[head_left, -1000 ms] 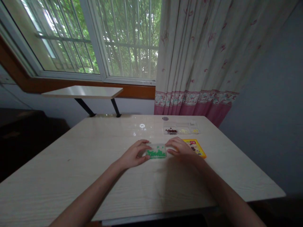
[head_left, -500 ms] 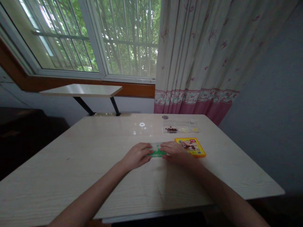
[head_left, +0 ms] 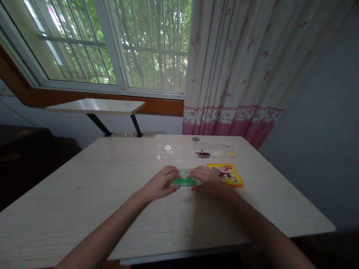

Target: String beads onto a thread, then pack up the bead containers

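A small clear plastic box (head_left: 184, 181) with many tiny green pieces inside lies on the desk between my hands. My left hand (head_left: 162, 183) grips its left end, thumb at the near side and fingers over the far side. Around the right end, my right hand (head_left: 208, 181) is closed in the same way. Part of the box's ends is hidden under the fingers. Just behind my right hand is a flat yellow-orange box (head_left: 231, 175) with a printed picture on top; my right hand and wrist cover its left corner.
A clear divided case (head_left: 213, 152) with an opened lid stands farther back, holding dark brown pieces and pale yellow ones in its compartments. A raised white shelf (head_left: 98, 106) on black legs is at the back left. Beyond the desk (head_left: 112, 220) hang a window and a curtain (head_left: 224, 74).
Both hands stay at the clear box. My fingers have shifted slightly, and the green pieces now look more spread out along the box, with more of them showing.
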Tool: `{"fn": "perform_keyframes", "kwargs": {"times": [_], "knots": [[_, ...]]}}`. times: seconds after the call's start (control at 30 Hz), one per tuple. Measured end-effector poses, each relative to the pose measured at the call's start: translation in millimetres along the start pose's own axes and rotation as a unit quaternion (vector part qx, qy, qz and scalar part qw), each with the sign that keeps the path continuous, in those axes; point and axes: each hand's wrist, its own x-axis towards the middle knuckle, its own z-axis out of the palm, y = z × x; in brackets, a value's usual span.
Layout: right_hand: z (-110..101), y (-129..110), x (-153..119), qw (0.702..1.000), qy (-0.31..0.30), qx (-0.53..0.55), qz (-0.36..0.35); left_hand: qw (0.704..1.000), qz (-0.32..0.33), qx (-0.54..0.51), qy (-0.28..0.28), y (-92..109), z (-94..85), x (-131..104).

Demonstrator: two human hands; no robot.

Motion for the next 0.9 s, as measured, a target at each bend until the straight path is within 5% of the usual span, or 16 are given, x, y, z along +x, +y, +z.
{"fn": "perform_keyframes", "kwargs": {"times": [0.47, 0.9], "knots": [[-5, 3, 7, 0.997, -0.036, 0.001, 0.071, 0.991, -0.095, -0.074, 0.057, -21, 15.3, -2], [-25, 26, -25, 0.993, -0.062, -0.013, 0.103, 0.991, -0.065, -0.114, 0.025, 5, 40.2, 37]]}}
